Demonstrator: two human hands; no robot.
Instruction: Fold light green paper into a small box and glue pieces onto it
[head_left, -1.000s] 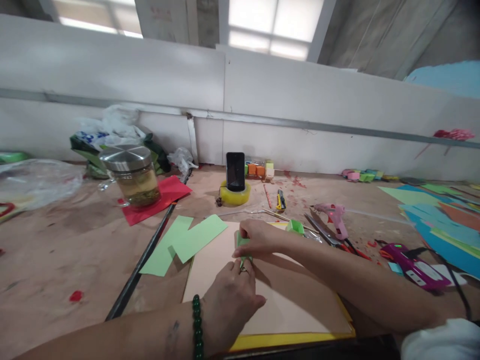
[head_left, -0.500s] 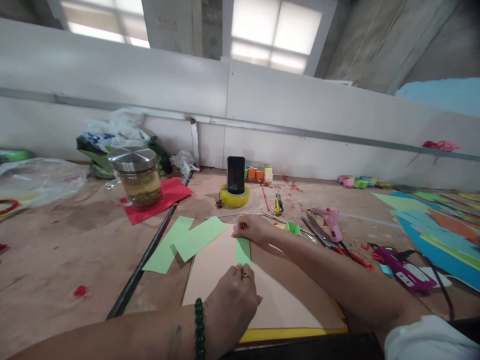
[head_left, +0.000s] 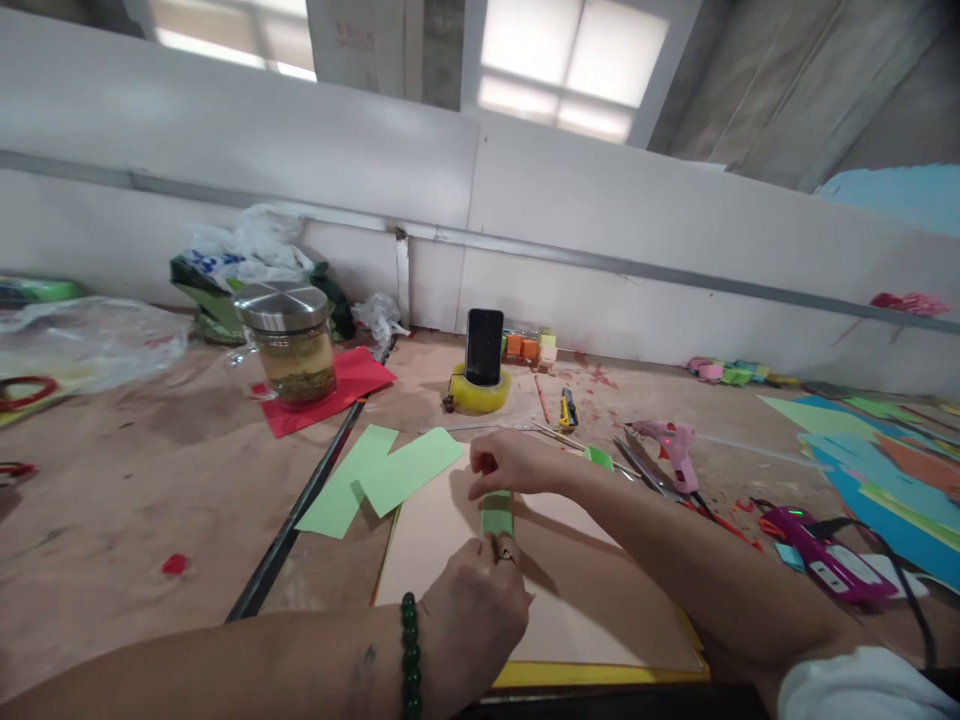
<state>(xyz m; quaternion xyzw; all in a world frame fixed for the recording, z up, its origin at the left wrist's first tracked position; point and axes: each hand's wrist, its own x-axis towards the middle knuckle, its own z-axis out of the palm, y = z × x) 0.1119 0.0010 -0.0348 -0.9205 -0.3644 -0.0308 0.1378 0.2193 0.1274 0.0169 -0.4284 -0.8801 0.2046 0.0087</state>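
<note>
A folded-looking green paper strip (head_left: 496, 518) lies on a large pale pink sheet (head_left: 585, 610) in front of me. My left hand (head_left: 480, 605), with a green bead bracelet (head_left: 410, 650) and a ring, has its fingers closed on the strip's near end. At the far end, my right hand (head_left: 521, 462) hovers with fingers bent and slightly apart, partly covering the strip. Whether its fingertips touch the paper is hard to see. Two more green paper pieces (head_left: 412, 468) overlap at the sheet's upper left.
A glass tea mug (head_left: 292, 350) stands on red paper (head_left: 356, 390) to the left. Behind the sheet, a phone (head_left: 484, 347) leans in a yellow tape roll (head_left: 480, 398). A pink glue gun (head_left: 671, 450), scissors (head_left: 645, 468), a cutter (head_left: 569, 410) and coloured papers (head_left: 885, 500) lie rightward.
My right hand has moved a little toward me over the strip, its fingers looser than before. My left hand stays at the near end. The whole view has shifted slightly.
</note>
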